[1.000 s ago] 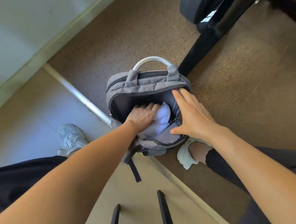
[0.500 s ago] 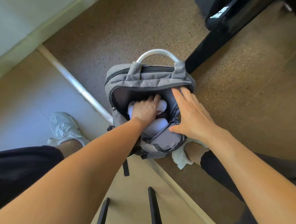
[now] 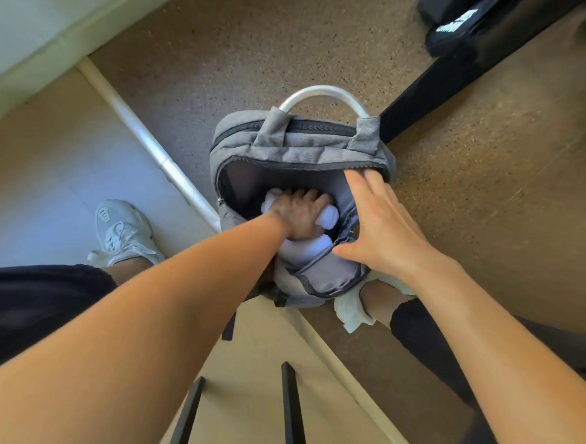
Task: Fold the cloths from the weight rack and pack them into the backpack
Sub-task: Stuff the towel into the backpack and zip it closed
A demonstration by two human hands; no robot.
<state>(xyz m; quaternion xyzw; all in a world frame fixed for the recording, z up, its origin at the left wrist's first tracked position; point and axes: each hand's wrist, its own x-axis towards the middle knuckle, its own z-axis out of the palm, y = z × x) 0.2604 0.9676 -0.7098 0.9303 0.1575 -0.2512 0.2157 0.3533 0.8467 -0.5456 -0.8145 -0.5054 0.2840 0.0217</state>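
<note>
A grey backpack (image 3: 303,150) stands upright on the speckled floor between my feet, its main compartment unzipped and gaping. Inside it lies a white folded cloth (image 3: 329,217). My left hand (image 3: 300,213) reaches into the opening with its fingers curled over that cloth, pressing it down. My right hand (image 3: 378,227) lies with straight fingers against the right edge of the opening, holding the front flap (image 3: 329,275) apart. Part of the cloth bulges out below my left wrist.
A black beam of the weight rack (image 3: 465,71) runs from behind the backpack to the upper right, with black weights (image 3: 454,22) beside it. A pale platform (image 3: 47,179) with a raised edge lies at left. Two black bars (image 3: 290,410) stand near the bottom.
My left hand has pushed the white cloth deeper into the backpack. My right hand has stayed on the opening's right edge. The camera has shifted slightly.
</note>
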